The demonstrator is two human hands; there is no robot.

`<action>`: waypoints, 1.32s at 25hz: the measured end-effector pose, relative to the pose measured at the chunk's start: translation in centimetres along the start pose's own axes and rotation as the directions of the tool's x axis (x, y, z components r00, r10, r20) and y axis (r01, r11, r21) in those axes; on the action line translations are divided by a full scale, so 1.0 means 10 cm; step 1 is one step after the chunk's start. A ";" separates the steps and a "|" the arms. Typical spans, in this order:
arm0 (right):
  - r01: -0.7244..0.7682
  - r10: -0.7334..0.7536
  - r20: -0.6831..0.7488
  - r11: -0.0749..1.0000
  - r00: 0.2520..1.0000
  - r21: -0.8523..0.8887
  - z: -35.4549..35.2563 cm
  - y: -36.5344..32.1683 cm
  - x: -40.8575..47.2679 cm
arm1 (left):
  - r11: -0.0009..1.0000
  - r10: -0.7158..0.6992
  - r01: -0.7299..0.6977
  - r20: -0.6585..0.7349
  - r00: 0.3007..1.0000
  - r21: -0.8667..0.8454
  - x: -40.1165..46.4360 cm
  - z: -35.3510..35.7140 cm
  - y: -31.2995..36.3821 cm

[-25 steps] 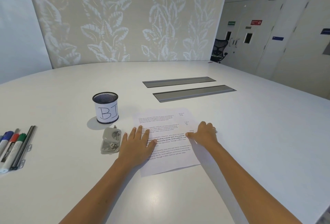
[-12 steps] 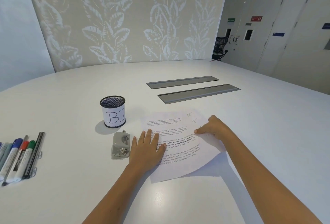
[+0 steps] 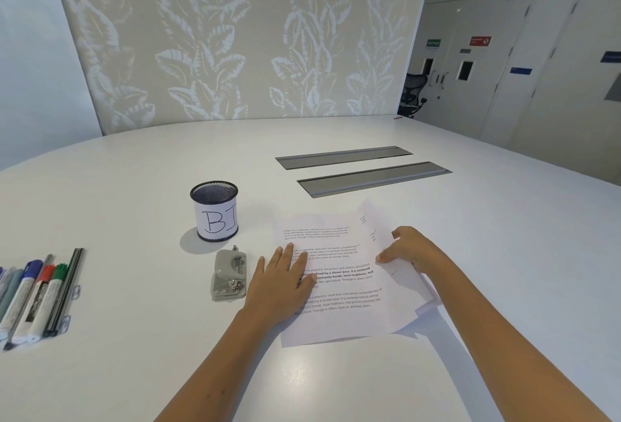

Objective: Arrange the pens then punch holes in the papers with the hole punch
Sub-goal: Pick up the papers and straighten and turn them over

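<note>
A printed sheet of paper (image 3: 339, 284) lies on the white table (image 3: 134, 206) in front of me. My left hand (image 3: 280, 282) rests flat on its left edge, fingers spread. My right hand (image 3: 411, 248) pinches the sheet's right side and lifts it, so that edge curls up off the table. A grey hole punch (image 3: 229, 275) sits just left of my left hand. Behind it stands a black mesh pen cup (image 3: 215, 211) with a white label. Several pens and markers (image 3: 32, 294) lie in a row at the far left.
Two grey cable hatches (image 3: 373, 178) are set into the table beyond the paper. A leaf-patterned wall stands behind the table, and a black office chair (image 3: 411, 94) sits at the far right by the doors.
My right hand has taken hold of the paper's right side and raised it, curling the sheet. My left hand stays flat on the left edge. The view has shifted slightly.
</note>
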State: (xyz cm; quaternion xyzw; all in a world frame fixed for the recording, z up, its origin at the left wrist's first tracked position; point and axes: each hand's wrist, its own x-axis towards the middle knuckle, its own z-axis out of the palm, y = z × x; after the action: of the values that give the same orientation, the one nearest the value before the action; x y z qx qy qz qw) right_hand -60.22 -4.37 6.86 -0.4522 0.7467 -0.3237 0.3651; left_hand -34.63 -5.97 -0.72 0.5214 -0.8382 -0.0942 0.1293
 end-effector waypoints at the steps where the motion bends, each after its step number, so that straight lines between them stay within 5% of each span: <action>1: 0.011 -0.011 -0.011 0.999 1.000 0.035 0.01 0.02 -0.01 | 0.998 -0.005 0.004 -0.031 1.000 -0.055 0.00 -0.01 0.00; 5: 0.098 -0.095 -0.024 0.956 0.995 0.276 -0.01 0.13 -0.06 | 0.843 -0.191 0.072 -0.171 0.967 -0.534 0.03 -0.10 0.00; 7: 0.159 -0.157 -0.037 0.910 0.987 0.383 -0.04 0.17 -0.11 | 0.535 -0.323 0.047 -0.153 0.934 -0.844 0.02 -0.19 0.02; 9: 0.204 -0.206 -0.047 0.859 0.977 0.469 -0.06 0.22 -0.15 | 0.242 -0.373 0.042 -0.053 0.926 -0.969 -0.02 -0.31 0.06; 12: 0.208 -0.227 -0.025 0.840 0.974 0.502 -0.03 0.29 -0.23 | -0.198 -0.174 0.157 0.192 0.966 -0.967 -0.07 -0.40 0.03; 13: 0.206 -0.229 -0.014 0.847 0.973 0.490 -0.01 0.31 -0.24 | -0.256 -0.080 0.190 0.217 0.973 -0.948 -0.10 -0.41 0.02; 19: 0.145 -0.255 0.160 0.855 0.954 0.498 0.03 0.38 -0.32 | -0.179 0.008 0.221 0.223 0.975 -0.959 -0.08 -0.37 0.04; 22: 0.162 -0.264 0.189 0.889 0.946 0.428 0.07 0.36 -0.30 | -0.018 -0.025 0.201 0.202 0.979 -0.979 0.01 -0.39 0.09; 25: 0.249 -0.259 0.008 0.936 0.966 0.250 0.05 0.18 -0.32 | 0.254 -0.064 0.126 0.113 0.992 -0.959 0.14 -0.56 0.23; 27: 0.392 -0.358 -0.196 0.902 0.913 0.179 0.01 -0.02 -0.41 | 0.358 -0.108 -0.015 -0.057 0.992 -0.933 0.22 -0.78 0.34; 30: 0.597 -0.456 -0.408 0.722 0.791 0.349 -0.03 -0.30 -0.63 | 0.314 -0.111 -0.285 -0.333 0.936 -0.906 0.26 -1.16 0.47; 33: 0.672 -0.491 -0.470 0.630 0.733 0.390 0.01 -0.36 -0.75 | 0.294 -0.076 -0.397 -0.436 0.897 -0.869 0.23 -1.24 0.48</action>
State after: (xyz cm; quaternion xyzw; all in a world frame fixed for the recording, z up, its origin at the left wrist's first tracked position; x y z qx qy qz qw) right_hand -56.16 1.05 11.63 -0.4918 0.4836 -0.6886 0.2238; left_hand -35.74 -6.21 12.73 0.2627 -0.6251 -0.4451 0.5849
